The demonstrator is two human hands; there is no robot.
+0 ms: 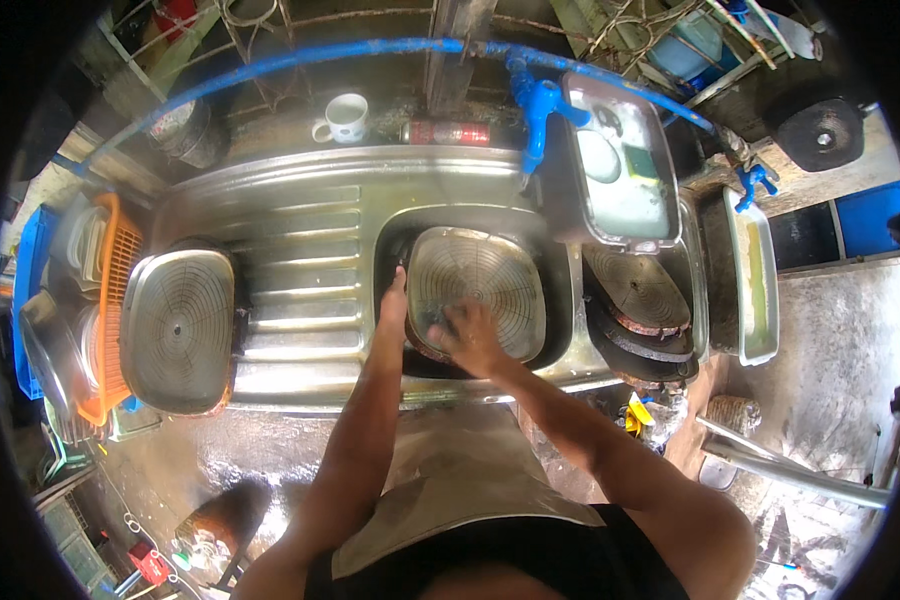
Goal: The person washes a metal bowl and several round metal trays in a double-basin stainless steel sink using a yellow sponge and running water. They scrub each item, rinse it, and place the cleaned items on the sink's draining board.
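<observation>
A squarish metal pan or plate with concentric ring marks (495,277) lies in the left basin of a steel sink (559,330). My left hand (394,300) grips its left rim. Pressed on its lower left surface, my right hand (467,330) is curled over a dark scrubber, which is partly hidden by the fingers. On the ribbed drainboard at the left sits a similar metal plate (180,330), apparently on top of another. More ringed plates (637,289) are stacked in the right basin, with dark, worn edges.
A blue faucet (544,112) hangs beside a soapy tub (615,165) holding a green and yellow sponge (643,163). Behind the sink stand a white mug (346,116) and a lying red can (448,133). An orange dish basket (112,300) is at left, a long tray (757,285) at right.
</observation>
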